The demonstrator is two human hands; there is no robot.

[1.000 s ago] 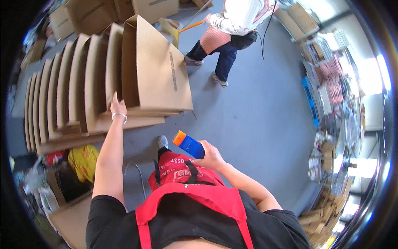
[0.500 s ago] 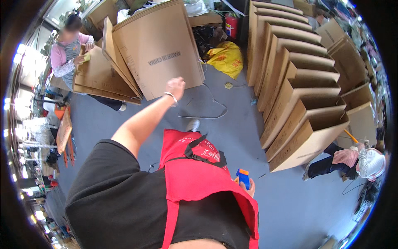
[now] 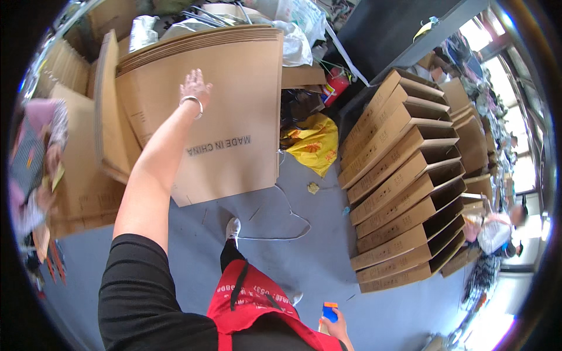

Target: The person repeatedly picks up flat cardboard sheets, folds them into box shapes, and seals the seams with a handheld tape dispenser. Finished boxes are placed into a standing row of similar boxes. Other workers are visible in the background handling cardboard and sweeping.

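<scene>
My left hand (image 3: pixel 196 88), a pale bracelet at its wrist, is stretched out with its fingers spread over the upper part of a stack of flat cardboard sheets (image 3: pixel 234 99). It holds nothing; whether the palm touches the top sheet I cannot tell. The stack leans upright, with dark print on its face. Low by my red apron (image 3: pixel 252 298), my right hand (image 3: pixel 336 329) is closed round a small blue block-shaped tool with an orange end (image 3: pixel 330 314). Its exact kind cannot be made out.
Opened cardboard boxes (image 3: pixel 404 199) stand in a row at right. A yellow bag (image 3: pixel 313 143) and a fire extinguisher (image 3: pixel 335 86) sit beyond the stack. A white strap (image 3: pixel 293 237) lies on the floor. Another person (image 3: pixel 35 158) handles cardboard at far left.
My left hand has gone from loosely closed to spread and moved further over the sheets. The view has shifted toward the stack. My right hand keeps hold of the blue tool.
</scene>
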